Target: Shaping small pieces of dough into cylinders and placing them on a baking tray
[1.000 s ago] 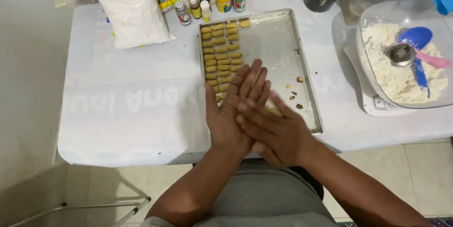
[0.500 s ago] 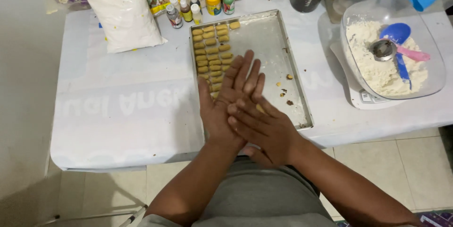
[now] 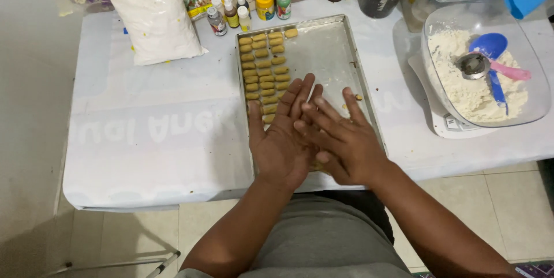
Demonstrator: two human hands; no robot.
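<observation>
**Head view: palms pressed together over a part-filled baking tray**

On the white-covered bench (image 3: 144,139), a white plastic bag of flour (image 3: 156,21) lies at the left. Next, the rectangular metal baking tray (image 3: 340,41) holds small tan dough pieces (image 3: 264,70) in three columns on its left side; the rest is mostly bare. The left hand (image 3: 283,139) lies flat and open, the right hand (image 3: 340,139) flat across it. Anything between the palms is hidden. A clear bowl of flour (image 3: 479,81) sits right.
</observation>
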